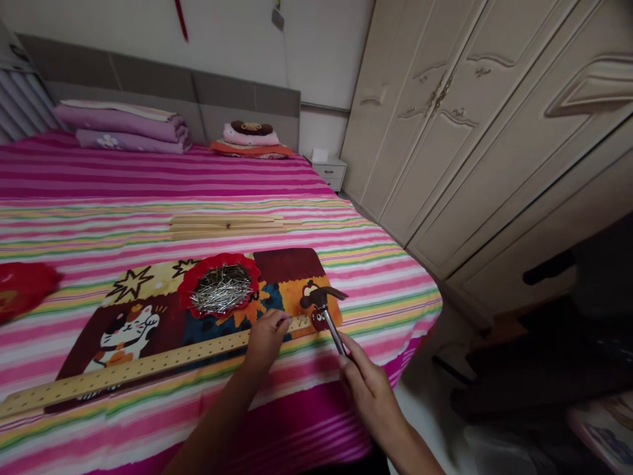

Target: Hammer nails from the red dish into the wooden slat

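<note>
My right hand (pixel 368 382) is wrapped around the handle of a claw hammer (pixel 333 326), its dark head raised above the right end of a long wooden strip (pixel 163 364). That strip has rows of small holes and lies across a patterned mat. My left hand (pixel 267 336) rests at the strip near its right end, thumb and fingertips pinched together; whatever is between them is too small to make out. Just right of those fingertips, several nails (pixel 300 322) stand in the wood. Behind the strip, a red scalloped bowl (pixel 184 293) holds a heap of loose nails (pixel 221 290).
More wooden strips (pixel 227 225) lie farther back on the striped bedspread (pixel 123 224). A second red dish (pixel 27 287) is at the left edge. Folded bedding (pixel 128 128) sits by the headboard (pixel 148 79). A wardrobe (pixel 425 119) stands to the right, past the bed's edge.
</note>
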{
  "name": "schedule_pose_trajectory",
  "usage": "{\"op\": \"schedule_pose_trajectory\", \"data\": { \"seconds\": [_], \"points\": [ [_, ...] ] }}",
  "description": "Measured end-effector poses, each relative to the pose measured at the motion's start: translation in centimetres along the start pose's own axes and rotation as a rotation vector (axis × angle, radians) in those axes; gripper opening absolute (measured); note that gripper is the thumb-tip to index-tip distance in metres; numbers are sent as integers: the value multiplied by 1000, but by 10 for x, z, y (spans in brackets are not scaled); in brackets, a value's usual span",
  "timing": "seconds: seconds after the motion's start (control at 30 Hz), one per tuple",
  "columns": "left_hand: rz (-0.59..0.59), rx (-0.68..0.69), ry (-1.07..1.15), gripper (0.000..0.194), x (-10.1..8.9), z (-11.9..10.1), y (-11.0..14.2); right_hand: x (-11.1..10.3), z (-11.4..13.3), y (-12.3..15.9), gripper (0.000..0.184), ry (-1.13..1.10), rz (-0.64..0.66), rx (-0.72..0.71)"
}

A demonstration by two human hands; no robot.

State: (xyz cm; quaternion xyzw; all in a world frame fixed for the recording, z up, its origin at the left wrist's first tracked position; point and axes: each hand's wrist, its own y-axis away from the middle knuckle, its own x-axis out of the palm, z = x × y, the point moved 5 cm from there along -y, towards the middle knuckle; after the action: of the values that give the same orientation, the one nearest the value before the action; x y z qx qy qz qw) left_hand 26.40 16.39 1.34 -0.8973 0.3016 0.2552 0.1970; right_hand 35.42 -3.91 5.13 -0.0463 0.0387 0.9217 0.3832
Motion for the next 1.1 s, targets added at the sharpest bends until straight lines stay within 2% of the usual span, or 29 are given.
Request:
{"op": "schedule_pose_trajectory", "data": {
  "seconds": [0.1, 0.17, 0.3, 0.43, 0.53, 0.63, 0.73, 0.87, 0.97, 1.03, 1.1],
  "points": [
    [-4, 11, -25, 17, 1, -1, 1, 5, 29, -8, 37, 177, 141, -157],
    [-11, 16, -38, 18, 1, -1, 2, 9, 37, -11, 37, 235, 191, -202],
    [-21, 28, -33, 18, 4, 1, 3, 13, 31, -14, 42, 301, 174, -210],
    [-24, 8, -62, 19, 4, 3, 3, 15, 23, -11, 40, 309, 205, -187],
    [-13, -7, -27, 16, 5, 3, 4, 8, 20, -6, 38, 167, 85, -111],
    [-5, -28, -10, 16, 6, 3, 5, -4, -3, -1, 45, -65, -155, 82],
    [-17, -38, -32, 16, 7, 4, 5, -4, -43, -1, 56, -297, -240, 269],
    [-46, -31, -32, 15, 9, 5, 7, 4, -94, -7, 48, -501, -201, 369],
    [-51, -2, 14, 17, 9, 5, 10, 7, -119, -9, 48, -577, -181, 403],
    [-86, 21, 17, 18, 0, 5, 11, 7, -125, -10, 50, -592, -174, 399],
    [-165, 40, -32, 20, -21, 6, 10, 8, -126, -11, 51, -596, -157, 394]
  ]
}}
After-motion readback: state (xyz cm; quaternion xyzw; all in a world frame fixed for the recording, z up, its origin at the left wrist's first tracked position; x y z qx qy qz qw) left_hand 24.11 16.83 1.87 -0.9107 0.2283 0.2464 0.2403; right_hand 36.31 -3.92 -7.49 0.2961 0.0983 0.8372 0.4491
